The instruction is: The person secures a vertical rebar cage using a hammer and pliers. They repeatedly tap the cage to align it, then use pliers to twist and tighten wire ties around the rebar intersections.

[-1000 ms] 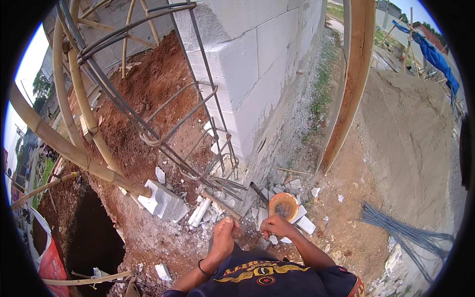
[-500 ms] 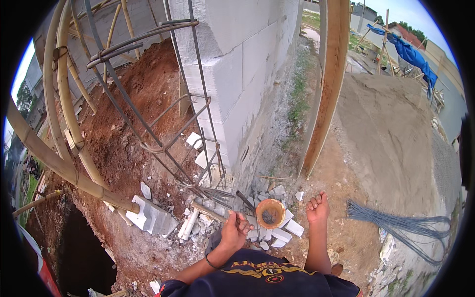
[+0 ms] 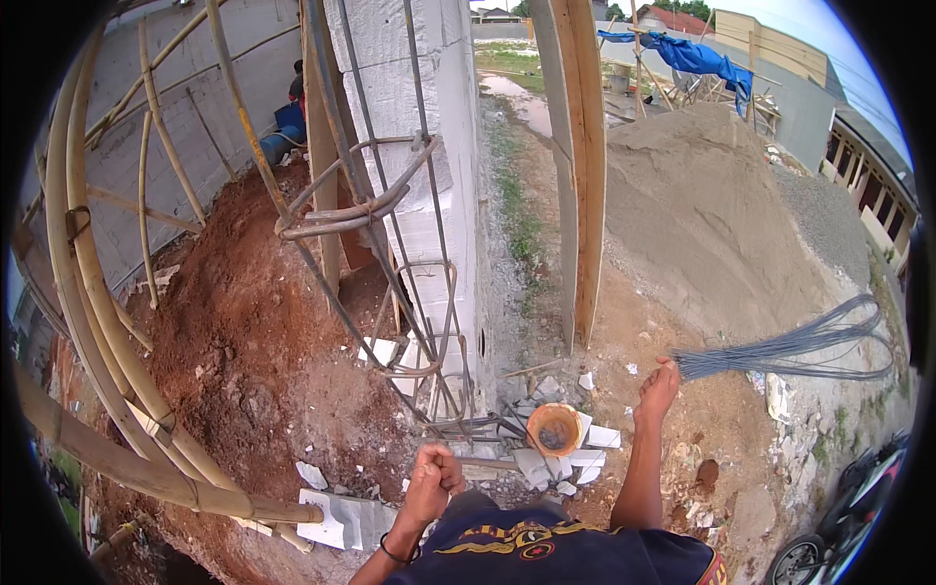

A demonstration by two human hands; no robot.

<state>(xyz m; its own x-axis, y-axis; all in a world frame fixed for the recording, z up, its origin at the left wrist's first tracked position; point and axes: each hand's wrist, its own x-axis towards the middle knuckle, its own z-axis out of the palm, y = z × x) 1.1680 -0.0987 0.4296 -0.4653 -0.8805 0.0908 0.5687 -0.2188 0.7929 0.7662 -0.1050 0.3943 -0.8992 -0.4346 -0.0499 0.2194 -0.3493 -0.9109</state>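
Note:
My left hand (image 3: 430, 482) hangs at the lower middle with its fingers curled closed. What it holds, if anything, cannot be made out. Partly behind it shows a wooden stick or handle (image 3: 490, 464) among rubble. My right hand (image 3: 657, 392) is raised to the right, fingers pinched together, its fingertips beside the end of a grey wire bundle (image 3: 780, 353). Whether they touch the wire is unclear, and any small thing in the pinch is hidden. Between the hands stands an orange bucket (image 3: 535, 417) with grey material inside, broken white block pieces (image 3: 604, 437) around it.
A tied rebar cage (image 3: 359, 216) rises before a white block wall (image 3: 453, 195). Bamboo poles (image 3: 175, 483) cross the left, near a red soil mound (image 3: 229, 273). An upright wooden board (image 3: 585, 175) and a sand heap (image 3: 702, 195) stand right; a motorcycle (image 3: 829, 536) is lower right.
The view has shifted, bringing more of the distance into sight. My hands are farther apart: the left is lower and more closed, the right has come up beside the wire bundle's end.

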